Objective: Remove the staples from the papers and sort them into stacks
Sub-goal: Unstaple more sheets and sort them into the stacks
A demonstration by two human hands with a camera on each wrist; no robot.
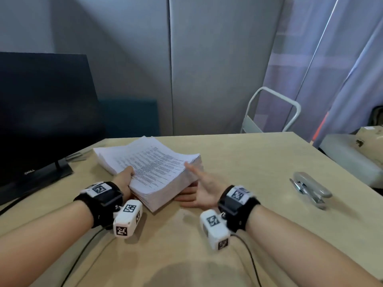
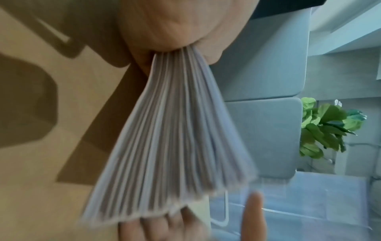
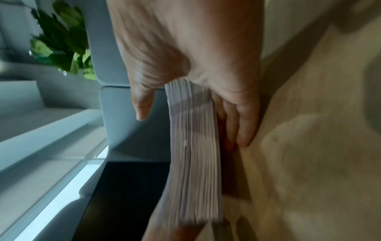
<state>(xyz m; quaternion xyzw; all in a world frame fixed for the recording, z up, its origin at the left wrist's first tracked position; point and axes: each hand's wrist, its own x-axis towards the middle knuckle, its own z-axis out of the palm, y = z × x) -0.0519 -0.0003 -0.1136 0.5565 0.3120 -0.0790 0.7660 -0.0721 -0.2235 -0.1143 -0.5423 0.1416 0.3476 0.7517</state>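
Two bare forearms with black wrist straps are reaching forward in the head view, across a pale wooden table (image 1: 238,162). Between them, the left hand (image 1: 124,179) is gripping the near left edge of a thick paper stack (image 1: 153,164), thumb on top. At the stack's right edge, the right hand (image 1: 199,189) is lying loose, fingers slid flat beneath, thumb raised. A grey metal stapler (image 1: 310,188) is lying well apart to the right, and a dark monitor (image 1: 41,112) is standing at left.

From the left wrist, the sheets (image 2: 171,146) are fanning out from the pinch, thin and floppy.

From the right wrist, straight fingers (image 3: 237,114) are supporting the block (image 3: 193,146) from below.

Both hands should probably be keeping the edges squared and level, since loose sheets slide easily.
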